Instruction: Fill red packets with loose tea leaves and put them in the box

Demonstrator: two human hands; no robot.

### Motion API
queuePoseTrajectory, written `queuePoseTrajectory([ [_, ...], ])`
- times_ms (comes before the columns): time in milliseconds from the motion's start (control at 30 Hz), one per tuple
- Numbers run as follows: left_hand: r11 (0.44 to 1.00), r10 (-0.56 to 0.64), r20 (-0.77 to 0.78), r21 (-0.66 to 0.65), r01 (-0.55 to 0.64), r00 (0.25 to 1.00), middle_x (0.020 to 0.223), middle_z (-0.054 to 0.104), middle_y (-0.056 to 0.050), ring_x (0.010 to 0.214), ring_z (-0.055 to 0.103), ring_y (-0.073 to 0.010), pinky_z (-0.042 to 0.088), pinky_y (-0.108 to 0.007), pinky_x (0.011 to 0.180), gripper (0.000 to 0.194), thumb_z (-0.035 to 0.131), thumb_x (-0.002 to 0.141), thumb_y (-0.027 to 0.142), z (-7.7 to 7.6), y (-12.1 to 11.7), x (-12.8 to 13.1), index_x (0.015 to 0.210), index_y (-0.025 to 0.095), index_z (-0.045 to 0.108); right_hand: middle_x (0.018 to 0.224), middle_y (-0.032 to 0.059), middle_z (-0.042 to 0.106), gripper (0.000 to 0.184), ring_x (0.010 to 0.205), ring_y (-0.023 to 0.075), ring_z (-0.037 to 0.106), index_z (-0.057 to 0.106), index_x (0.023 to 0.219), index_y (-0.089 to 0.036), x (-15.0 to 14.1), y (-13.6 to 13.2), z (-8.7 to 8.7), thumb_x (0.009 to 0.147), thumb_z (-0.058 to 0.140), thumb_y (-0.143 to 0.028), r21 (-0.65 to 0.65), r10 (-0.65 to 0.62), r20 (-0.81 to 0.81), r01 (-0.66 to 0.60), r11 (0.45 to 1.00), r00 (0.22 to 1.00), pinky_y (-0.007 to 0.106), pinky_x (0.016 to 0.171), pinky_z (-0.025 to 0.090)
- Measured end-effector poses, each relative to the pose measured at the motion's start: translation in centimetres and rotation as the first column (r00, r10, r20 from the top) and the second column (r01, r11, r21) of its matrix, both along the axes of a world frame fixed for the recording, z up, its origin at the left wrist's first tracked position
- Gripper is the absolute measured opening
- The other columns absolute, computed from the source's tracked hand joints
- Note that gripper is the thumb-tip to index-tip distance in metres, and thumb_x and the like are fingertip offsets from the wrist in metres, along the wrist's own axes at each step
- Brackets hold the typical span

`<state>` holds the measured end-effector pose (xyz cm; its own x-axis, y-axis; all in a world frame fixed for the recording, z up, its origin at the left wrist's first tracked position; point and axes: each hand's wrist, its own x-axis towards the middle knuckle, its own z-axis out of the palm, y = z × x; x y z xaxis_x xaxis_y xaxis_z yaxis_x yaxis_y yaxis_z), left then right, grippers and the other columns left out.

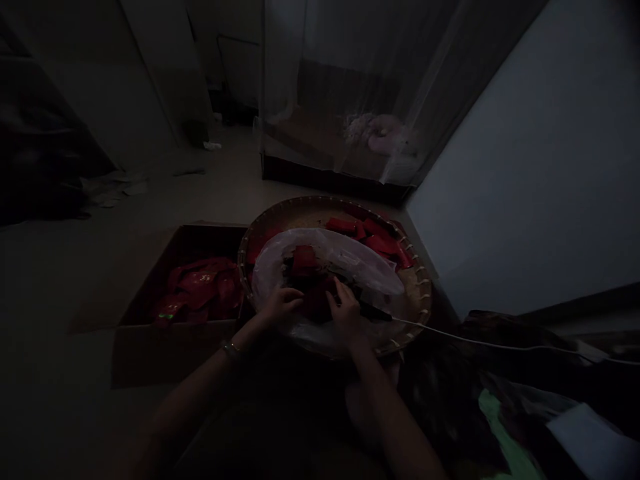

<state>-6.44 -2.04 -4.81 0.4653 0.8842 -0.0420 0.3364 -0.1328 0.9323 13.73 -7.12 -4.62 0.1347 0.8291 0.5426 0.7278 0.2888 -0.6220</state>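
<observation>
Fingers of the right hand (347,312) bend at the right edge of a dark red piece (316,298), thumb apart from the forefinger; the left hand (281,303), fingers loosely curved, is at its left edge. It is too dim to tell whether either hand grips it or only touches it. A bracelet (233,348) circles the left wrist.

The piece lies within the curve of a pale crescent-shaped thing (273,260) with a wrinkled, translucent surface. Just beyond the piece, also inside the curve, is a brighter red piece (304,260). All this sits on a round woven tray (425,293), where red packets (383,243) lie loosely along the far right side. The hands and forearms cover part of the near rim, and a white cable (475,341) runs from the right of the hands over the rim.

On the left, the tray overlaps the edge of an open cardboard box (170,353) of shiny red packets (195,287); gold marks on one are too small to read. Beyond the tray, a clear plastic sheet (350,53) hangs before a pink rounded thing (385,135). To the right stand a pale wall (525,167) and, nearer, green material (505,433) beside a white flat thing (590,440).
</observation>
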Motion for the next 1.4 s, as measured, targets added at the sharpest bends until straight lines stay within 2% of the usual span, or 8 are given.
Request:
queuePoseTrajectory([
  [200,0.999,0.016,0.022,-0.028,-0.015,1.000,0.088,0.073,-0.006,0.080,0.066,-0.0181,0.051,-0.029,0.074,0.024,0.059,0.076,0.027,0.3,-0.2,0.0,0.091,0.013,0.070,0.121,0.0139,0.060,0.036,0.112,0.0234,0.057,0.059,0.121,-0.018,-0.5,-0.9,0.3,0.093,0.042,-0.033,-0.011,-0.007,0.014,0.008,1.000,1.000,0.041,0.095,0.047],
  [367,0.999,-0.036,0.006,0.005,0.036,0.999,0.088,0.072,-0.005,0.081,0.066,-0.0171,0.051,-0.028,0.076,0.023,0.057,0.078,0.026,0.3,-0.7,0.0,0.094,0.015,0.070,0.084,0.0101,0.059,0.024,0.084,0.0218,0.056,0.067,0.079,-0.018,-0.3,-1.2,1.6,0.087,0.054,-0.037,0.025,-0.128,0.068,0.127,0.992,0.989,0.037,0.077,0.049],
  [600,0.990,0.121,0.066,-0.087,-0.115,0.990,0.082,0.072,-0.004,0.078,0.066,-0.0172,0.052,-0.026,0.071,0.019,0.061,0.074,0.027,1.1,-0.8,-0.2,0.087,0.016,0.070,0.079,0.0047,0.066,0.018,0.076,0.0198,0.061,0.066,0.078,-0.020,-0.2,-2.4,2.9,0.083,0.058,-0.036,-0.254,0.051,-0.210,-0.105,0.962,0.976,0.032,0.072,0.049],
  [867,0.983,0.060,0.123,-0.177,-0.038,0.991,0.081,0.072,-0.004,0.076,0.064,-0.0179,0.050,-0.026,0.070,0.024,0.063,0.072,0.034,2.0,-0.3,-0.1,0.086,0.016,0.071,0.084,0.0057,0.073,0.047,0.074,0.0224,0.065,0.071,0.091,-0.017,-1.4,-2.6,1.7,0.069,0.065,-0.058,-0.515,-0.055,-0.718,-0.476,0.713,0.694,0.037,0.073,0.052],
  [1033,0.991,0.094,0.088,-0.101,-0.085,0.992,0.094,0.072,-0.005,0.089,0.065,-0.0207,0.050,-0.030,0.080,0.035,0.047,0.084,0.041,1.7,-0.2,0.1,0.096,0.017,0.070,0.090,0.0057,0.072,0.056,0.089,0.0241,0.064,0.071,0.095,-0.018,-2.2,-1.8,0.7,0.067,0.063,-0.065,-0.456,-0.142,-0.808,-0.453,0.766,0.572,0.040,0.087,0.048],
  [1133,0.989,0.134,0.026,0.064,-0.135,0.991,0.101,0.071,-0.007,0.094,0.064,-0.0211,0.050,-0.033,0.083,0.040,0.036,0.091,0.039,1.3,-0.3,0.0,0.104,0.017,0.066,0.099,0.0064,0.071,0.060,0.091,0.0252,0.063,0.068,0.104,-0.019,-2.4,-1.9,0.2,0.066,0.065,-0.066,-0.432,-0.189,-0.876,-0.545,0.719,0.445,0.040,0.080,0.051],
  [1267,0.802,0.114,-0.144,0.598,-0.005,0.983,0.133,0.053,-0.014,0.125,0.045,-0.0285,0.039,-0.043,0.100,0.053,0.053,0.085,0.044,1.3,-0.9,0.0,0.129,0.016,0.051,0.110,0.0069,0.068,0.061,0.104,0.0250,0.060,0.065,0.110,-0.019,-2.0,-2.2,0.4,0.072,0.059,-0.066,-0.423,-0.129,-0.875,-0.606,0.674,0.467,0.042,0.091,0.046],
  [1400,0.623,0.001,-0.465,0.692,0.363,0.885,0.131,0.056,-0.010,0.125,0.043,-0.0291,0.037,-0.045,0.098,0.049,0.056,0.086,0.027,1.6,-1.3,0.2,0.134,0.025,0.046,0.115,0.0067,0.065,0.061,0.110,0.0244,0.057,0.063,0.114,-0.019,-1.7,-2.6,1.1,0.076,0.053,-0.067,-0.498,-0.065,-0.802,-0.604,0.623,0.594,0.043,0.102,0.037],
])
